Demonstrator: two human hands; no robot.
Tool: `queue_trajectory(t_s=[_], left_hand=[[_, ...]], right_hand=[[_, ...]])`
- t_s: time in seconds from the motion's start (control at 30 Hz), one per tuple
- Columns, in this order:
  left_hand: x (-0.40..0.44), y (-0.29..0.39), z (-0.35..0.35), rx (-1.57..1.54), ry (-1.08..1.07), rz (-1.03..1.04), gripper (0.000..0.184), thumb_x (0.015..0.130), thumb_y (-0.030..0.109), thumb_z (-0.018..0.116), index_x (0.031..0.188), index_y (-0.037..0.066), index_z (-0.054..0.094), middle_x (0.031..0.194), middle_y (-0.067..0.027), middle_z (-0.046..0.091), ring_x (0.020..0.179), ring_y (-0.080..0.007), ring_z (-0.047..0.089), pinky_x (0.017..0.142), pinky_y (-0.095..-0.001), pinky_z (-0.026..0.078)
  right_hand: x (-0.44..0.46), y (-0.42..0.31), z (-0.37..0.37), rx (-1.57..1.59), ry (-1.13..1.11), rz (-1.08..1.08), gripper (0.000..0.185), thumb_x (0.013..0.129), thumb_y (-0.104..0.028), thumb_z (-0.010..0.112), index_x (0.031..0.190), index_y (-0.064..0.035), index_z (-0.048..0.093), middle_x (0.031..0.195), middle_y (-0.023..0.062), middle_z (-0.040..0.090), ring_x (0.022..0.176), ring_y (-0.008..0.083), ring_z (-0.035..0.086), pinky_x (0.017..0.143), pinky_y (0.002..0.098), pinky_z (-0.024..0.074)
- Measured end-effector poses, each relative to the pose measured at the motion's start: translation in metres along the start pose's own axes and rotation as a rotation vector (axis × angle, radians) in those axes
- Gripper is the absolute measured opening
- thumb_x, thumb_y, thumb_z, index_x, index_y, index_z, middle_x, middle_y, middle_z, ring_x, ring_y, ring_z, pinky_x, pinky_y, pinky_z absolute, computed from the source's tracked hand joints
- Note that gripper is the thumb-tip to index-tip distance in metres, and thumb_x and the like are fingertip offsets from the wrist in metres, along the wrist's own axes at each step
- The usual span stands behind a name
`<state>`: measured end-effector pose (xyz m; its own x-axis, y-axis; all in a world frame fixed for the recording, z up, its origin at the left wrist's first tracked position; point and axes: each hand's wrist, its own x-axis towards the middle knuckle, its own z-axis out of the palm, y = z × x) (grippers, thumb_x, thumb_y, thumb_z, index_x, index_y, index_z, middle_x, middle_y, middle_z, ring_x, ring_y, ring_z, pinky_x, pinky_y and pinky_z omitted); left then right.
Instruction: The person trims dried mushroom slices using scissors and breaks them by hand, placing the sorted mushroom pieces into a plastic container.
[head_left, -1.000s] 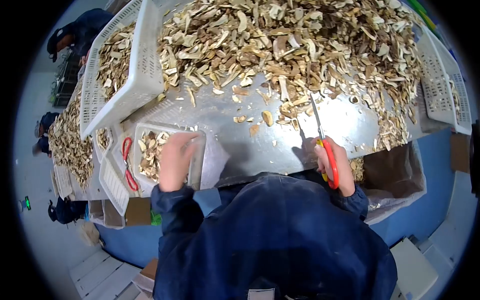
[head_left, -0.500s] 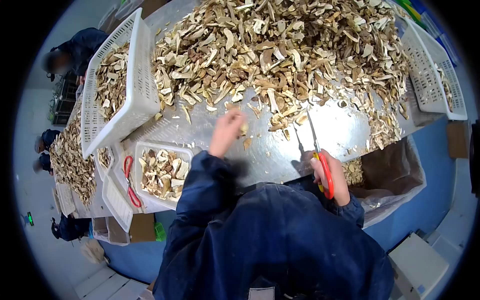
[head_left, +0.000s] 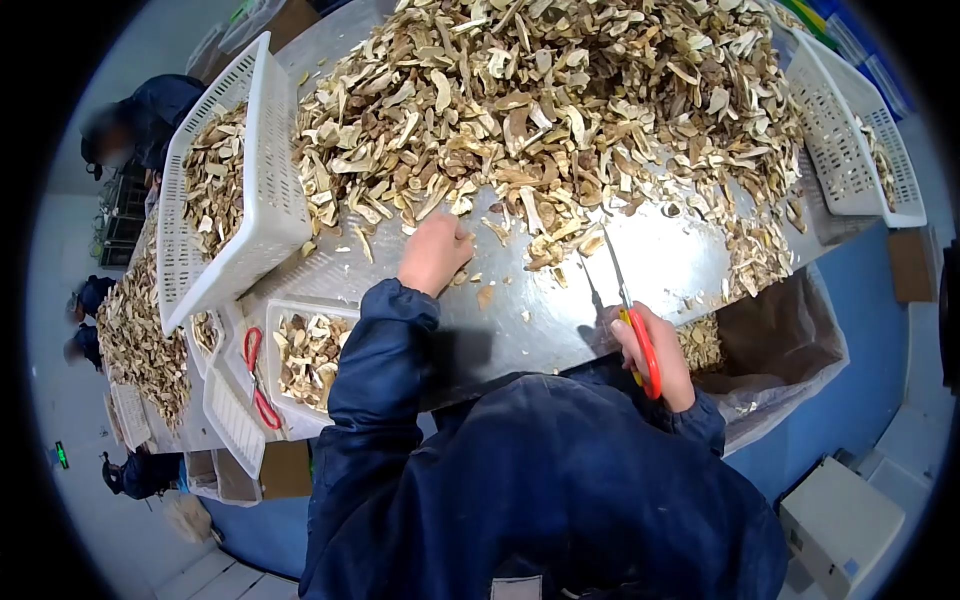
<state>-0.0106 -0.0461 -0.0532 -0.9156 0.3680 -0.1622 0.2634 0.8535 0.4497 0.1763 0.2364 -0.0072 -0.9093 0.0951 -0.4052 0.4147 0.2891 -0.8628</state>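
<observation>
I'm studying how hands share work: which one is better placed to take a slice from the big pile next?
Left, probably: the left hand is beside the mushroom pile, its grasp hidden; the right hand holds scissors.

A: Specify left side.
B: Left arm (head_left: 378, 350) extended forward; left hand (head_left: 435, 256) partly curled, back facing up.
A: Specify right side.
B: Right hand (head_left: 657, 352) in a closed grip, nearer the torso (head_left: 545, 480).
</observation>
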Motion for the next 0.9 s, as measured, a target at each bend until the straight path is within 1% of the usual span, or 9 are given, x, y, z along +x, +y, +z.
queue_trajectory(t_s=[0.07,0.17,0.27,0.4,0.43,0.53,0.67,0.8,0.9], left_hand=[[0.002,-0.015,-0.003,-0.308,-0.138,-0.082,0.02,0.082,0.016,0.063,0.093,-0.001,0.06,0.089,-0.0124,0.061,0.083,-0.0243,0.062,0.072,-0.0343,0.051],[0.005,-0.049,0.004,-1.411,-0.319,-0.174,0.025,0.085,0.018,0.063,0.103,0.0,0.06,0.091,-0.0072,0.063,0.081,-0.0184,0.061,0.069,-0.031,0.051],[-0.009,0.016,-0.015,-1.867,-0.126,-0.238,0.024,0.088,0.018,0.061,0.105,0.002,0.058,0.087,-0.0024,0.062,0.072,-0.0129,0.059,0.06,-0.0259,0.048],[0.025,0.001,0.015,-1.637,-0.201,-0.137,0.025,0.088,0.019,0.061,0.107,0.003,0.059,0.087,-0.0005,0.062,0.064,-0.0122,0.055,0.055,-0.0233,0.044],[0.032,0.014,0.017,-1.403,-0.129,-0.187,0.036,0.086,0.021,0.066,0.114,0.0,0.058,0.086,-0.0039,0.065,0.062,-0.0147,0.057,0.051,-0.0267,0.044],[0.025,0.073,0.01,-0.522,0.163,-0.152,0.032,0.083,0.024,0.069,0.1,-0.002,0.061,0.071,-0.007,0.063,0.066,-0.0157,0.06,0.054,-0.0321,0.045],[0.03,0.084,0.041,-0.271,0.306,0.022,0.039,0.081,0.022,0.071,0.109,-0.002,0.058,0.071,-0.0136,0.063,0.066,-0.022,0.062,0.06,-0.035,0.047],[0.022,0.083,0.045,-0.828,0.156,-0.091,0.038,0.084,0.018,0.069,0.112,-0.002,0.055,0.076,-0.0067,0.063,0.064,-0.0154,0.059,0.056,-0.0293,0.044],[0.004,0.09,0.029,-1.397,0.004,-0.257,0.02,0.091,0.018,0.061,0.106,0.006,0.056,0.077,-0.0012,0.057,0.061,-0.0084,0.051,0.051,-0.0226,0.038]], right_hand=[[0.001,0.002,0.001,0.008,0.013,0.0,0.035,0.091,-0.031,0.062,0.099,0.0023,0.06,0.053,0.006,0.053,0.045,0.0127,0.051,0.047,0.028,0.0398],[0.001,0.002,-0.001,0.005,0.012,-0.005,0.033,0.091,-0.031,0.062,0.099,0.0017,0.06,0.053,0.0062,0.053,0.045,0.0132,0.051,0.047,0.0283,0.04],[0.003,0.007,-0.002,-0.041,0.009,-0.008,0.035,0.091,-0.033,0.062,0.098,0.0013,0.06,0.053,0.0066,0.053,0.045,0.0144,0.051,0.047,0.0287,0.0402],[0.004,0.008,-0.002,-0.056,0.016,0.001,0.038,0.09,-0.036,0.062,0.099,0.001,0.06,0.053,0.0067,0.053,0.045,0.0158,0.052,0.047,0.0293,0.0402],[0.003,0.005,-0.002,-0.047,0.015,0.013,0.039,0.09,-0.037,0.062,0.099,0.001,0.06,0.052,0.0067,0.053,0.045,0.0159,0.053,0.047,0.0295,0.0403],[0.0,0.005,-0.002,-0.04,0.015,0.034,0.039,0.09,-0.037,0.062,0.098,0.0009,0.06,0.052,0.0066,0.053,0.045,0.016,0.053,0.047,0.0299,0.0405],[-0.001,0.01,-0.001,-0.049,0.015,0.017,0.038,0.089,-0.036,0.063,0.098,0.0008,0.059,0.052,0.0062,0.053,0.045,0.0149,0.054,0.047,0.0299,0.0404],[-0.003,0.009,-0.002,-0.078,0.036,-0.011,0.037,0.089,-0.036,0.063,0.098,0.0005,0.059,0.054,0.0093,0.055,0.049,0.0226,0.056,0.051,0.033,0.0427],[-0.004,0.011,0.001,-0.209,0.011,-0.048,0.039,0.089,-0.034,0.063,0.106,-0.0004,0.055,0.063,0.0135,0.059,0.058,0.0314,0.059,0.057,0.038,0.0453]])
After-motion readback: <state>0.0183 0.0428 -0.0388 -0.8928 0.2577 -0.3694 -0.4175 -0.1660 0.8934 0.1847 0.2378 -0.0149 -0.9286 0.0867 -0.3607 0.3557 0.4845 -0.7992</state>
